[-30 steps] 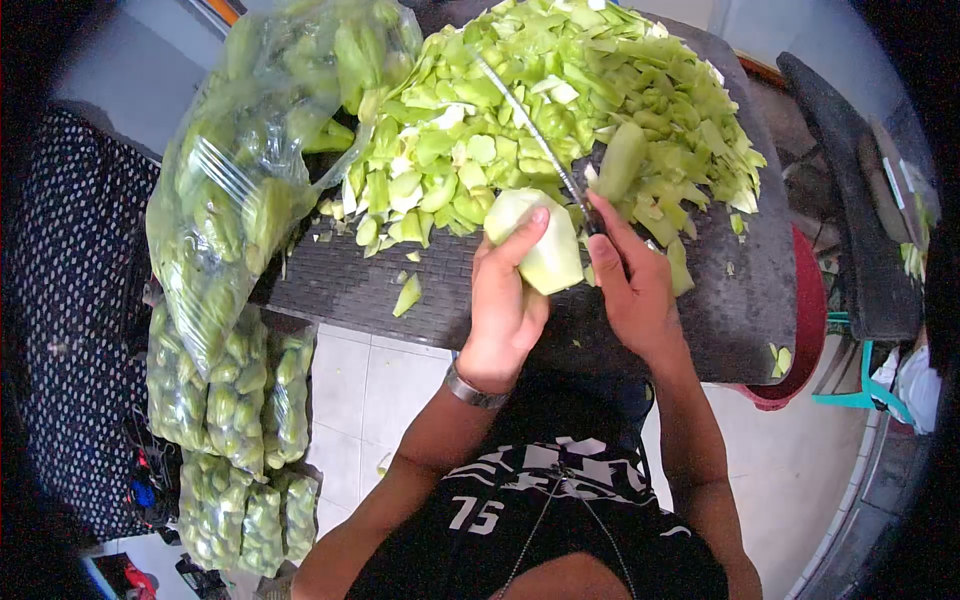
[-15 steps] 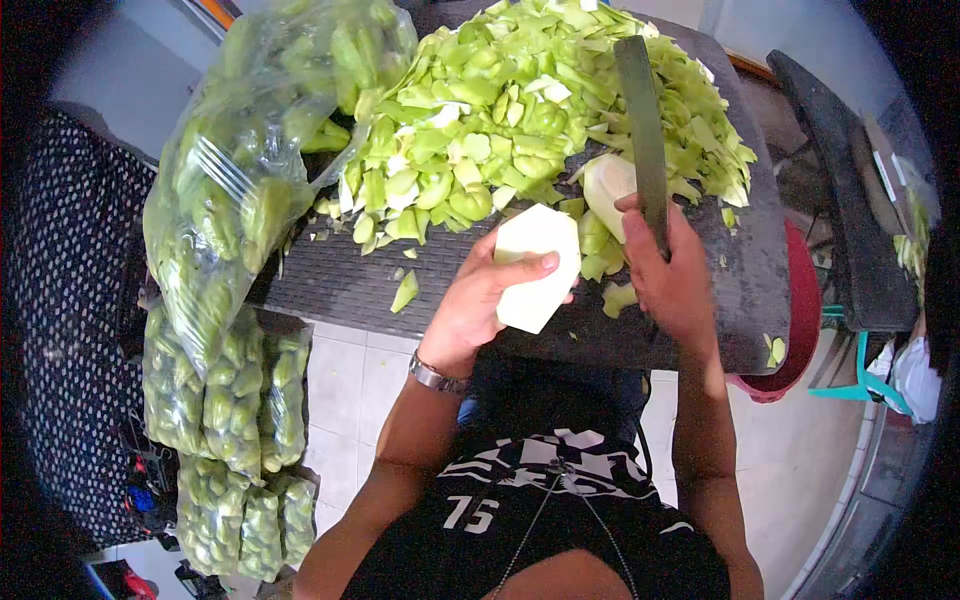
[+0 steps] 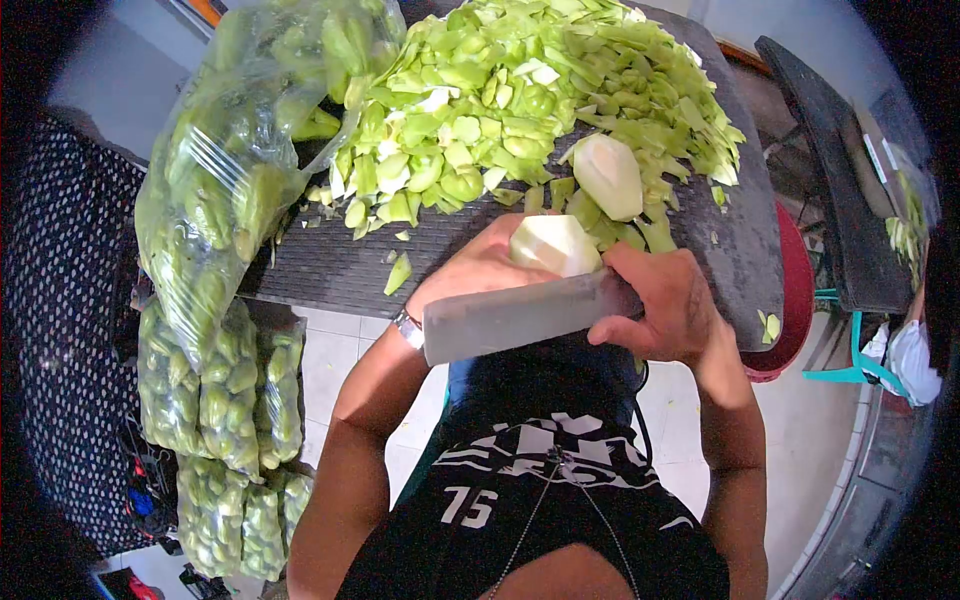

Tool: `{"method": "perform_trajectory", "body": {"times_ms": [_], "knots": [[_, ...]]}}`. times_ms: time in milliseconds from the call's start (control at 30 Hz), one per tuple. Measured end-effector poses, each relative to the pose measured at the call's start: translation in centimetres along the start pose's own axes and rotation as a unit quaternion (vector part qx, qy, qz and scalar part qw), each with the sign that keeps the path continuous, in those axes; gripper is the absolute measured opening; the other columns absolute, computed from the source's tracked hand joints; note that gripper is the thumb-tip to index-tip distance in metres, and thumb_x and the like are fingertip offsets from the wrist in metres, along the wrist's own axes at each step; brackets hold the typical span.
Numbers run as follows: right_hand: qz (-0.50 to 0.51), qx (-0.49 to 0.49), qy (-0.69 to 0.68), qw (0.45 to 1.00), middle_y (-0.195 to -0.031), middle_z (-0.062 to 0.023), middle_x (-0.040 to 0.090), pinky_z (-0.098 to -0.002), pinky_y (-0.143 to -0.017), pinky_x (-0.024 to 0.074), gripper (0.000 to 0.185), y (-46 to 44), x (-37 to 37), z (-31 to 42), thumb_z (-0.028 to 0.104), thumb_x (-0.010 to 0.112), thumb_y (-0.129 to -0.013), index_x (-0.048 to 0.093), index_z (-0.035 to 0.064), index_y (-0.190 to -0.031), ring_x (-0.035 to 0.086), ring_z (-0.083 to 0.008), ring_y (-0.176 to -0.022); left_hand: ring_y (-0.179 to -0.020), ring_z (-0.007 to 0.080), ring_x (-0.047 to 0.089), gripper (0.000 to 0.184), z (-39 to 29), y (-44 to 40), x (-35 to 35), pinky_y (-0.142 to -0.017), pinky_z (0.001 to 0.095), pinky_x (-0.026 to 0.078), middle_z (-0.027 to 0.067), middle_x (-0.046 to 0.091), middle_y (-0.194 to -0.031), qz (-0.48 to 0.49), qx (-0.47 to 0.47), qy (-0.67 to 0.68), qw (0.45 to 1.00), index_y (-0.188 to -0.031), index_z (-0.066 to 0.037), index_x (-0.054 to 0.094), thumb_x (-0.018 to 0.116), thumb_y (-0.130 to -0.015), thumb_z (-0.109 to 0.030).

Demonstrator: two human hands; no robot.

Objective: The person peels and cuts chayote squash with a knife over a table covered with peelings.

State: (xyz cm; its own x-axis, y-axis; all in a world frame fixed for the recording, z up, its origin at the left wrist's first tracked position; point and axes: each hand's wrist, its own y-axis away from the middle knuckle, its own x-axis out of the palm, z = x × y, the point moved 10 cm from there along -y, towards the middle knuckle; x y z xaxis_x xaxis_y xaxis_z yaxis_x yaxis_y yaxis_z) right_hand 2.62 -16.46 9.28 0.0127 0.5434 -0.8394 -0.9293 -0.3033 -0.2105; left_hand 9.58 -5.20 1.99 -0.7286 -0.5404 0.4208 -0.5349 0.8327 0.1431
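Observation:
My left hand (image 3: 480,268) is closed round a pale peeled chayote (image 3: 556,245) at the near edge of the dark table (image 3: 330,262). In my right hand (image 3: 668,305) is a knife (image 3: 520,315) with a broad blade, which lies flat and points left, in front of my left hand and the chayote. The blade hides part of my left hand. Just beyond my right hand, another peeled chayote (image 3: 608,176) rests on the peels. A large heap of green peels (image 3: 500,110) covers the far part of the table.
A clear plastic bag (image 3: 225,170) of whole chayotes lies at the table's left. Below it on the floor are several filled bags (image 3: 230,400). To the right stand a red tub (image 3: 790,290), a dark surface (image 3: 830,170) and a turquoise stool (image 3: 850,370).
The knife has swung from upright to pointing left, and my right hand has moved down. My left hand has turned the held chayote. The other chayote has come to rest on the peels.

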Motion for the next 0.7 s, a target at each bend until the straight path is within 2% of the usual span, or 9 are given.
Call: {"method": "perform_trajectory", "body": {"times_ms": [133, 200, 267, 300, 367, 467, 567, 667, 700], "knots": [[0.014, -0.004, 0.007, 1.000, -0.070, -0.0159, 0.063, -0.0481, -0.063, 0.0532, 0.068, -0.2, 0.1, -0.1, 0.070, 0.073, -0.078, 0.060, 0.0051, -0.094, 0.069, -0.0399, -0.071, -0.105, 0.0140, 0.068, 0.058, 0.0, -0.4, 0.7, -0.091, 0.0285, 0.053, 0.0094, 0.072, -0.117, 0.042, -0.003, 0.029, 0.999, -0.132, -0.001, 0.061, 0.083, -0.081, -0.017], [0.018, 0.003, 0.008, 1.000, -0.070, -0.0167, 0.063, -0.0484, -0.063, 0.0529, 0.068, -0.5, 0.0, -0.6, 0.070, 0.072, -0.079, 0.060, 0.0046, -0.095, 0.069, -0.0408, -0.072, -0.106, 0.0154, 0.068, 0.062, 0.2, 0.9, 1.2, -0.091, 0.0293, 0.053, 0.0097, 0.072, -0.115, 0.051, -0.062, 0.107, 0.991, -0.132, 0.000, 0.061, 0.085, -0.079, -0.019], [0.011, 0.013, 0.005, 1.000, -0.071, -0.0177, 0.064, -0.0486, -0.064, 0.0524, 0.068, -0.8, -0.1, -2.1, 0.070, 0.070, -0.082, 0.062, 0.0040, -0.097, 0.068, -0.0420, -0.072, -0.102, 0.0167, 0.069, 0.069, -0.3, 0.6, 1.3, -0.089, 0.0299, 0.054, 0.0092, 0.072, -0.109, 0.072, -0.030, -0.042, 0.996, -0.130, 0.001, 0.061, 0.090, -0.072, -0.023], [0.013, 0.031, -0.038, 0.999, -0.072, -0.0189, 0.065, -0.0485, -0.065, 0.0522, 0.067, -0.9, 0.0, -3.1, 0.069, 0.067, -0.085, 0.063, 0.0035, -0.096, 0.068, -0.0427, -0.073, -0.101, 0.0173, 0.069, 0.073, -0.5, 0.4, 1.3, -0.089, 0.0302, 0.054, 0.0090, 0.072, -0.107, 0.079, -0.012, -0.116, 0.990, -0.130, 0.002, 0.061, 0.093, -0.069, -0.024], [0.020, 0.065, -0.124, 0.990, -0.074, -0.0212, 0.066, -0.0484, -0.067, 0.0518, 0.065, -1.1, 0.4, -4.7, 0.067, 0.061, -0.092, 0.066, 0.0024, -0.093, 0.068, -0.0441, -0.075, -0.094, 0.0182, 0.069, 0.077, -0.5, 0.9, 1.5, -0.085, 0.0313, 0.056, 0.0093, 0.072, -0.105, 0.061, -0.027, -0.044, 0.997, -0.130, 0.002, 0.060, 0.095, -0.066, -0.023], [0.074, 0.204, -0.086, 0.972, -0.074, -0.0228, 0.066, -0.0470, -0.070, 0.0512, 0.066, -1.1, 1.8, -8.3, 0.063, 0.051, -0.100, 0.069, 0.0012, -0.087, 0.067, -0.0433, -0.075, -0.088, 0.0248, 0.073, 0.076, 0.2, 0.5, 0.9, -0.068, 0.0391, 0.063, 0.0137, 0.070, -0.104, 0.080, -0.013, -0.017, 0.997, -0.135, 0.003, 0.051, 0.091, -0.072, -0.014], [0.084, 0.280, -0.110, 0.950, -0.065, -0.0124, 0.058, -0.0387, -0.060, 0.0448, 0.061, 0.5, 2.3, -10.1, 0.052, 0.048, -0.106, 0.066, -0.0012, -0.084, 0.051, -0.0198, -0.060, -0.087, 0.0285, 0.073, 0.077, 0.8, 1.4, -1.2, -0.060, 0.0407, 0.064, 0.0131, 0.069, -0.100, -0.039, -0.092, 0.009, 0.995, -0.140, -0.003, 0.045, 0.084, -0.075, -0.012], [0.084, 0.321, -0.171, 0.928, -0.062, -0.0034, 0.055, -0.0324, -0.051, 0.0412, 0.057, 1.5, 2.1, -10.5, 0.053, 0.049, -0.106, 0.070, 0.0018, -0.092, 0.048, -0.0130, -0.053, -0.089, 0.0278, 0.073, 0.074, 0.7, 1.7, -3.4, -0.060, 0.0411, 0.065, 0.0122, 0.069, -0.101, -0.093, -0.069, 0.009, 0.993, -0.140, -0.003, 0.046, 0.083, -0.076, -0.009], [0.079, 0.331, -0.241, 0.909, -0.061, -0.0020, 0.054, -0.0298, -0.049, 0.0392, 0.055, 2.0, 2.4, -10.4, 0.052, 0.049, -0.106, 0.070, 0.0028, -0.096, 0.047, -0.0112, -0.051, -0.091, 0.0246, 0.072, 0.068, 0.2, 1.9, -3.7, -0.071, 0.0389, 0.064, 0.0104, 0.070, -0.106, -0.097, -0.061, 0.005, 0.993, -0.137, -0.003, 0.051, 0.083, -0.076, -0.005]]}}
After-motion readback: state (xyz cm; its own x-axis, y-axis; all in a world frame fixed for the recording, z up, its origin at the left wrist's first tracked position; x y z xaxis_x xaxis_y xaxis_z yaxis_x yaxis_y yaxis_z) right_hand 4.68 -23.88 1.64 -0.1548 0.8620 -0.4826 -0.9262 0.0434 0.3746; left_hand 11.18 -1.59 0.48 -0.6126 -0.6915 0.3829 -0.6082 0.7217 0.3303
